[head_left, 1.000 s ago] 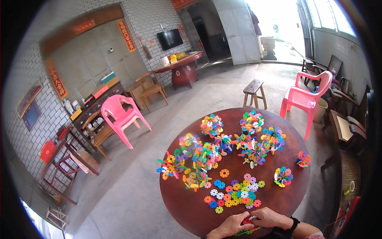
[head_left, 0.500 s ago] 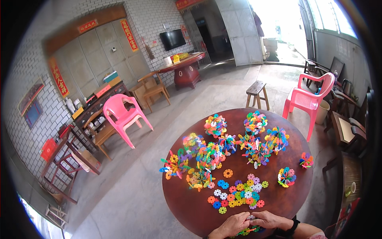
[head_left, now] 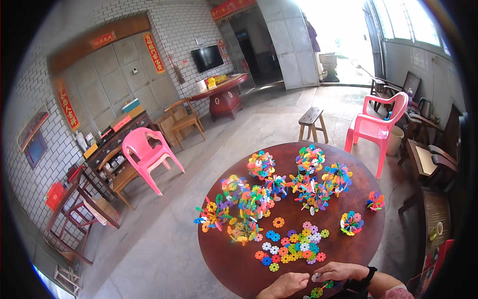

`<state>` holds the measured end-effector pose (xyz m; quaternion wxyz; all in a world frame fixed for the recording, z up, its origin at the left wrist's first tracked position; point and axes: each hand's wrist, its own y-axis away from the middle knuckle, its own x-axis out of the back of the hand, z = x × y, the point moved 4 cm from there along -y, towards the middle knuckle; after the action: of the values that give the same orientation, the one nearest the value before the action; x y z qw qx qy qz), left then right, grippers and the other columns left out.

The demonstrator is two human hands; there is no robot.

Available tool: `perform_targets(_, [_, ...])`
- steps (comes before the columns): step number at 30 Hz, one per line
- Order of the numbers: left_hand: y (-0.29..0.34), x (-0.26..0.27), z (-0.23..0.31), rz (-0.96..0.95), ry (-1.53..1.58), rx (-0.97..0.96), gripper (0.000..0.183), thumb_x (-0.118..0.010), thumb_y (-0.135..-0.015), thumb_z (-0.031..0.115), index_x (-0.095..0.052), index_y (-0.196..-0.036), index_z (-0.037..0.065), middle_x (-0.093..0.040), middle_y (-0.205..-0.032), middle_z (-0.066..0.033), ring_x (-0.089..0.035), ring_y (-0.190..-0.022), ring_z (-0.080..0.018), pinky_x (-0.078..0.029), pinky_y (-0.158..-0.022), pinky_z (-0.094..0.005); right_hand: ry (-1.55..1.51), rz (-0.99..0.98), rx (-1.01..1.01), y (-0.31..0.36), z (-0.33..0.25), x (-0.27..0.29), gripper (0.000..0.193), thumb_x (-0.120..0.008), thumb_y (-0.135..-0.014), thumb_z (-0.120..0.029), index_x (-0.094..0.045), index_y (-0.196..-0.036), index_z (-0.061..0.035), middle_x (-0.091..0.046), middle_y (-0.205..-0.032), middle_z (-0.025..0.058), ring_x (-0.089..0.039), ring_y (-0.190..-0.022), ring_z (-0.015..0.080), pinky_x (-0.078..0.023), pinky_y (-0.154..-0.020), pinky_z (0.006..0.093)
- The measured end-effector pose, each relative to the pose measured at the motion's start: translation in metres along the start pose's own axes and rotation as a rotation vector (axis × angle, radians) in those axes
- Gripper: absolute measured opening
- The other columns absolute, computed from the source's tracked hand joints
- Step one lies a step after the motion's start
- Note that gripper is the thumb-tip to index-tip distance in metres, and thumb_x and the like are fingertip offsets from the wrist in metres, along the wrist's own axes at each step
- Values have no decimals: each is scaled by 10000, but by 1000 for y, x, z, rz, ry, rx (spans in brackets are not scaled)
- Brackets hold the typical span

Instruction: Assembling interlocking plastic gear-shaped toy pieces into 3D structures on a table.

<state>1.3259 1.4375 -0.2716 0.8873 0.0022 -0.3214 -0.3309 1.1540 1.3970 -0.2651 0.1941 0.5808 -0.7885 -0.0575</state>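
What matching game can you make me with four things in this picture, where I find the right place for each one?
Things:
1. Loose flower-shaped discs
2. Wooden stool
3. Television
4. Black wristband

Places:
A. Up on the white brick wall
B. Around the wrist of the right hand
C. Spread on top of the round table
D. Standing on the floor

Right pairs: 1-C, 2-D, 3-A, 4-B

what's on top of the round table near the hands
The round table carries loose flower-shaped discs and clusters of joined discs. The tabletop directly beneath them is covered and cannot be seen.
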Motion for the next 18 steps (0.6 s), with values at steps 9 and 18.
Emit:
perform_targets(9, [15, 40, -2, 875, -258, -13, 459, -603, -908, 346, -496, -1237, 44, -491, -1175, -176, -560, -1009, -353, -474, -882, -397, -325, 243, -94, -9, 6, -6, 383, -542, -964, -310, -577, -1201, -12, -626, -1073, 22, -537, -1017, 95, -434, -886, 262])
perform_targets(18, [-2, 8, 6, 327, 408, -28, 211, -627, -912, 198, -601, -1052, 42, -656, -905, -68, -631, -841, -154, -497, -775, -286, -333, 213, -2, -8, -12, -9, 561, -611, -921, -344, -421, -1317, 6, -542, -1214, 101, -509, -1120, 163, -410, -952, 289])
